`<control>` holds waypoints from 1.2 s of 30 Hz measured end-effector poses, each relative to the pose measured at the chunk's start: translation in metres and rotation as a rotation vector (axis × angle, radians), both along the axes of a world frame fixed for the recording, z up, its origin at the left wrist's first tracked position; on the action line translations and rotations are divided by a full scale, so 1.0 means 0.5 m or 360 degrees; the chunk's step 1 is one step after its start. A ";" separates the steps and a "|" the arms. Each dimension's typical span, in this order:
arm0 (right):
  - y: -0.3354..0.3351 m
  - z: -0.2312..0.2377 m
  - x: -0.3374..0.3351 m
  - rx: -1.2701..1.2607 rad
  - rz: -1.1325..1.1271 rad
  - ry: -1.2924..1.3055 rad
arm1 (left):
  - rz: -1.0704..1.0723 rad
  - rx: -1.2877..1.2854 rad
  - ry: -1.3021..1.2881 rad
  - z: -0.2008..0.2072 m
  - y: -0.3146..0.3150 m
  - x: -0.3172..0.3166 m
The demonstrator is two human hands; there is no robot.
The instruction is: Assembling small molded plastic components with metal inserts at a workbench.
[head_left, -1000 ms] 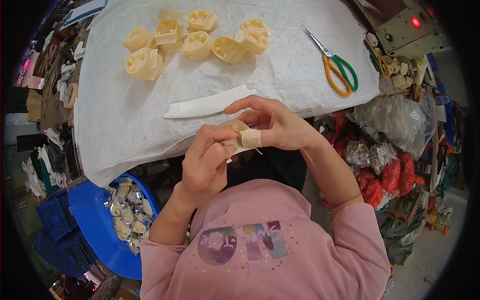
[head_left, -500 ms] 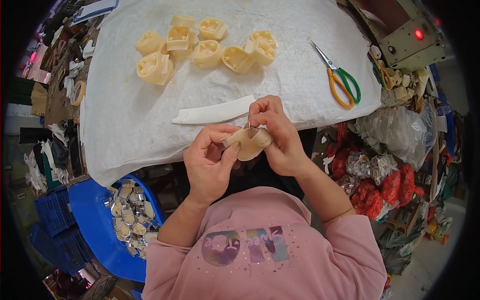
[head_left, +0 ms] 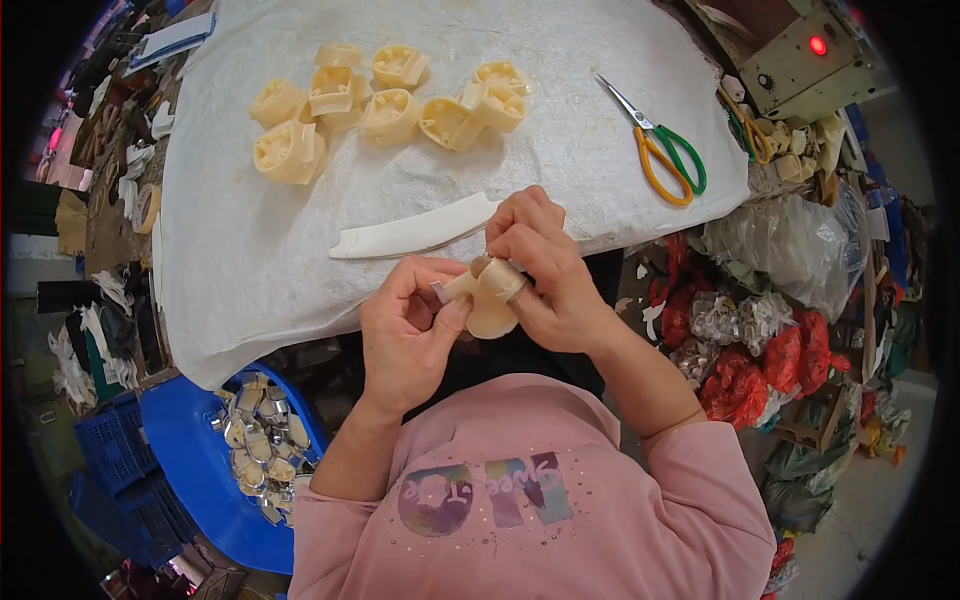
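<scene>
Between my hands, just off the table's near edge, is a small cream-coloured piece (head_left: 490, 318) with a rounded lower end; its exact kind I cannot make out. My left hand (head_left: 408, 325) is closed on its left side, thumb on top. A small greyish strip (head_left: 438, 292) shows near those fingertips. My right hand (head_left: 548, 270) pinches at the piece's upper right, beside a tan, rolled-looking part (head_left: 502, 279); the fingertips partly hide what they grip. A curved white strip (head_left: 412, 230) lies on the white-covered table (head_left: 570, 120) just beyond my hands.
Several cream moulded parts (head_left: 390, 117) stand at the far left of the table. Scissors (head_left: 655, 145) with orange and green handles lie at the right. A blue tub (head_left: 185, 450) of metal-edged pieces stands low left; red bags (head_left: 740, 390) are low right. A metal box (head_left: 810, 70) sits far right.
The cream piece has tilted and shifted slightly left and down, its tan rolled part now facing up. My right hand has turned with it. The whole table view has slid slightly left.
</scene>
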State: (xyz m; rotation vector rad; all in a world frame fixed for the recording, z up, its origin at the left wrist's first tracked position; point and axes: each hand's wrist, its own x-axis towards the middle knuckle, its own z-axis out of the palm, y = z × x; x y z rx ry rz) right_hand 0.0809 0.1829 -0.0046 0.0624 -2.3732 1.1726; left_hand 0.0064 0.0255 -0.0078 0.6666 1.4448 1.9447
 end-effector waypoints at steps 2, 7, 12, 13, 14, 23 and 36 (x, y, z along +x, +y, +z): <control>-0.006 -0.005 0.003 -0.0035 -0.0074 0.0064 | -0.0068 0.0003 0.0008 -0.010 0.001 -0.004; -0.008 -0.023 0.003 -0.0856 -0.0023 -0.0197 | -0.0121 -0.0047 0.0180 -0.016 0.003 -0.002; 0.016 -0.045 0.009 -0.1300 -0.0222 0.0003 | 0.0022 -0.0088 0.0143 -0.017 0.004 -0.010; 0.024 -0.049 0.015 -0.1167 -0.0198 -0.0050 | 0.0028 -0.0092 0.0145 -0.014 0.002 -0.011; 0.022 -0.044 0.015 -0.1171 -0.0193 -0.0050 | 0.0070 -0.0094 0.0187 -0.011 0.001 -0.011; 0.029 0.012 0.016 -0.1612 0.0399 -0.0714 | 0.0205 -0.0013 0.1394 -0.028 -0.006 -0.011; -0.016 -0.022 0.011 -0.0389 0.0287 0.0475 | -0.0615 0.0339 -0.0716 -0.031 0.003 -0.009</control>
